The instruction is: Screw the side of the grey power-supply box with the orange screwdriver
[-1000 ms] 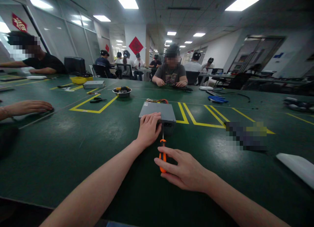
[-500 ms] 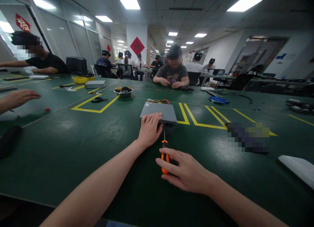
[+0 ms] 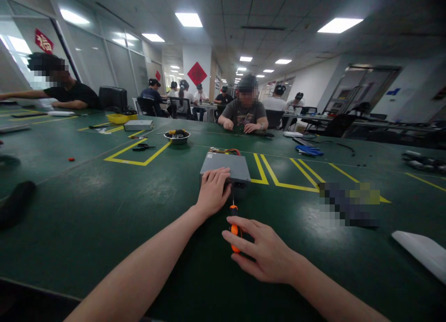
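Observation:
A grey metal box (image 3: 233, 166) with colored wires at its back lies on the green table. My left hand (image 3: 213, 189) rests over its front left part, fingers on the top and thumb at the front face, holding it. An orange and black screwdriver (image 3: 234, 230) points away from me, its shaft reaching the box's front face below the socket. Around its handle are the fingers of my right hand (image 3: 259, 247), which grips it from the right. The screwdriver's tip cannot be made out.
A metal bowl (image 3: 177, 136) with tools stands beyond the box to the left. Blue gloves (image 3: 309, 150) lie at the back right, a dark blurred object (image 3: 343, 203) nearer on the right. A person (image 3: 244, 110) sits across the green table (image 3: 114, 229).
The view has tilted up slightly, so things appear lower. Another person's hand at the left edge has withdrawn almost out of view. Both my hands keep their places at the box and screwdriver.

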The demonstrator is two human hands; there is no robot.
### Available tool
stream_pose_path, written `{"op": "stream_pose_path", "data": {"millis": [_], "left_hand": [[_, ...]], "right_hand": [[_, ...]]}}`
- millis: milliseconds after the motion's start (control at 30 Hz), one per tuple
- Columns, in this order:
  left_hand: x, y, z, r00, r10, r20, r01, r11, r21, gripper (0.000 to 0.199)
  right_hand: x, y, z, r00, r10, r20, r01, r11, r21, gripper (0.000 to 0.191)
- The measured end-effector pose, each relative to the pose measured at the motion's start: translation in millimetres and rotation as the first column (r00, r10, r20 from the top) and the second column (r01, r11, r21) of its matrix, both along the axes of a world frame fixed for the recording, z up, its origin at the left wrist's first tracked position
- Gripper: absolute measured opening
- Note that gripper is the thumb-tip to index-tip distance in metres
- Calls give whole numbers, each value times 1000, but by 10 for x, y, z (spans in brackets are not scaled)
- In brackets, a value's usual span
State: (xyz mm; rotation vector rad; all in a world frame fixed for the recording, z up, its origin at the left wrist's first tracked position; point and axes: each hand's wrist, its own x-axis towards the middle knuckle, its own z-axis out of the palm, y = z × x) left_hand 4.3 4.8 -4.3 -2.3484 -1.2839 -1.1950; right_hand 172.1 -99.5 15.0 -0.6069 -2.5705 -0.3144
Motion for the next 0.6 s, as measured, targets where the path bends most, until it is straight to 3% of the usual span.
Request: {"op": "stream_pose_path", "data": {"millis": [267, 467, 600], "left_hand": [[1, -6, 4, 1000, -4, 10, 4, 1000, -1, 22], [2, -4, -1, 1000, 3, 4, -3, 1000, 2, 22], [3, -2, -2, 1000, 2, 5, -2, 1000, 9, 23]], "right_hand": [[11, 26, -78, 994, 41, -104, -37, 998, 43, 22], [3, -15, 7, 1000, 0, -13, 0, 1000, 12, 29], [1, 15, -40, 997, 15, -82, -11, 998, 58, 21]]}}
